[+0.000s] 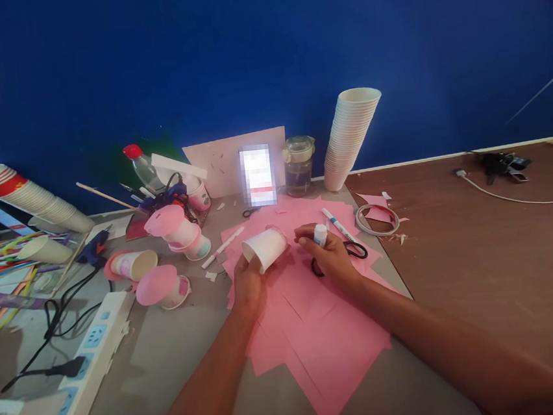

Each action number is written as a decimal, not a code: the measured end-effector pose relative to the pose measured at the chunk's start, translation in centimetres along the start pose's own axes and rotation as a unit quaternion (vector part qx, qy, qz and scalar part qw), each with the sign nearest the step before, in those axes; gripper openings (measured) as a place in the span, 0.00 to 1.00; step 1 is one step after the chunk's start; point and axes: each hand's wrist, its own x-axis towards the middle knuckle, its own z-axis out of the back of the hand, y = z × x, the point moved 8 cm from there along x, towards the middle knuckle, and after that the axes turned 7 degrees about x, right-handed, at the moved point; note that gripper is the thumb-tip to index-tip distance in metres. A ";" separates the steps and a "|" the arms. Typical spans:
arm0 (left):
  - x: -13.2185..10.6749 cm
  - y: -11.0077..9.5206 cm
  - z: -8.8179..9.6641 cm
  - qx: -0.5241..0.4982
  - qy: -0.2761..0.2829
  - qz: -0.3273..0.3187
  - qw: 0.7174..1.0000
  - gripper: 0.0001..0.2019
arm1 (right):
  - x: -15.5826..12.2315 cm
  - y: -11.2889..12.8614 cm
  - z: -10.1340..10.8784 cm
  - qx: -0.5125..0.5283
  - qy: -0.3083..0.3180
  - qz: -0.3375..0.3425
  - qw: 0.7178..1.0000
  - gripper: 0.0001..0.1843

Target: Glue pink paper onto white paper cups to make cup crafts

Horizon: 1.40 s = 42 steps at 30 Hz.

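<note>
My left hand (250, 282) is wrapped round a white paper cup (265, 249), tipped on its side over pink paper sheets (330, 359). The cup's far end, to the right, has a pinkish patch. Close to that end, my right hand (327, 255) is closed on a white marker (321, 233), whose thick end sticks up above the fingers; its tip is hidden. Black scissors handles (356, 250) show beside and beneath that hand, the blades covered. Another white marker with a blue band (337, 224) lies just beyond.
Pink-topped cups (157, 287) stand on the left, near a power strip (88, 362) and a glue gun (93, 248). A lit phone (258, 175), a glass jar (298, 166) and a tall cup stack (351, 138) stand along the blue wall. A tape roll (377, 219) lies right.
</note>
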 end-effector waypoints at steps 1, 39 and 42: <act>0.0 0.2 0.2 0.013 -0.008 0.000 1.000 0.16 | -0.1 0.0 0.0 -0.021 0.000 0.004 1.000 0.12; -1.5 -2.2 -0.7 0.346 0.001 -0.214 0.914 0.16 | 0.0 1.3 0.4 -0.236 -0.012 0.118 0.965 0.10; -1.9 -2.7 -1.0 0.358 0.009 -0.250 0.900 0.15 | 0.0 1.1 0.2 -0.245 -0.005 0.089 0.965 0.10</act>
